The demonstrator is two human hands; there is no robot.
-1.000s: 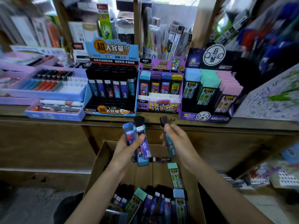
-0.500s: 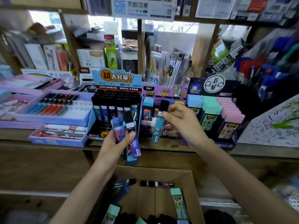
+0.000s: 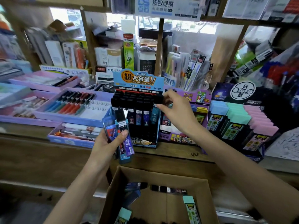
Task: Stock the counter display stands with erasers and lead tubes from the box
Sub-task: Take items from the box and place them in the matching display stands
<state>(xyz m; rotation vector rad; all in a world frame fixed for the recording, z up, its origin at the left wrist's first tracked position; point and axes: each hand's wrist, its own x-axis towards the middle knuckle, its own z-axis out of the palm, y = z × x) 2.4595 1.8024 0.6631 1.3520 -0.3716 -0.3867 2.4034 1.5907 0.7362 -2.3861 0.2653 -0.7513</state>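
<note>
Head | left hand (image 3: 106, 143) grips three tubes (image 3: 125, 139) | right hand (image 3: 177, 111) pinches one tube (image 3: 154, 116) at stand (image 3: 137, 81)

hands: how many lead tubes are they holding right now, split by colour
blue tubes: 2, both in the left hand
purple tube: 1, also in the left hand
teal tube: 1, pinched by the right hand
total: 4
</note>
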